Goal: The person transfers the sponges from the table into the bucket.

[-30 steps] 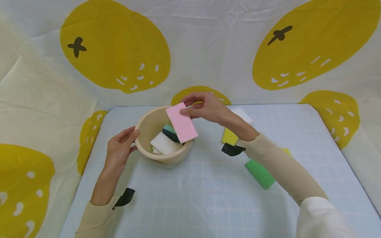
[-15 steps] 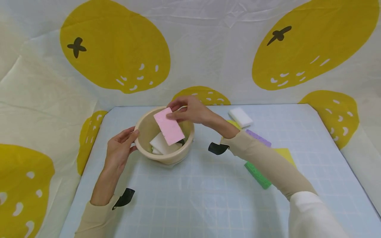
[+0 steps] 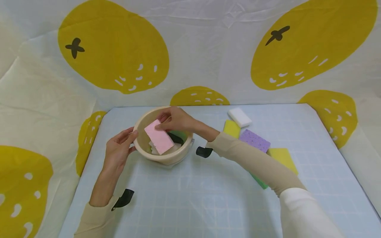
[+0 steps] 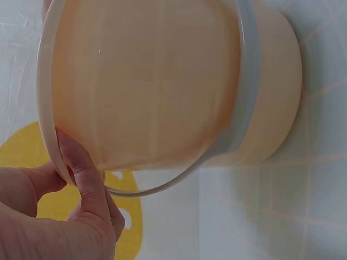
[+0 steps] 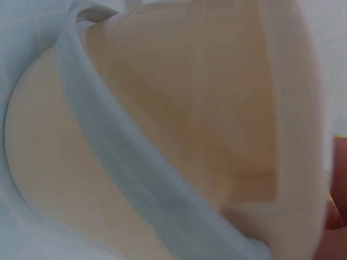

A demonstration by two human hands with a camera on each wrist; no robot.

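Observation:
A beige bucket with a grey handle stands at the back left of the table. My left hand pinches its left rim between thumb and fingers, which the left wrist view shows close up. Over the bucket's mouth, my right hand holds a pink sponge by its upper end, tilted. Beneath it inside lie a dark green-backed sponge and a white one, partly covered. In the right wrist view the bucket wall fills most of the frame, and only a bit of the right hand shows.
Right of the bucket lie a white sponge, a yellow sponge, a purple sponge and another yellow sponge. A green sponge is mostly hidden under the right forearm. Behind the table hangs a fruit-patterned sheet.
My right hand has carried the pink sponge left and down, from above the bucket's right rim to its mouth. The purple sponge has come out from behind the forearm. The left hand stays put.

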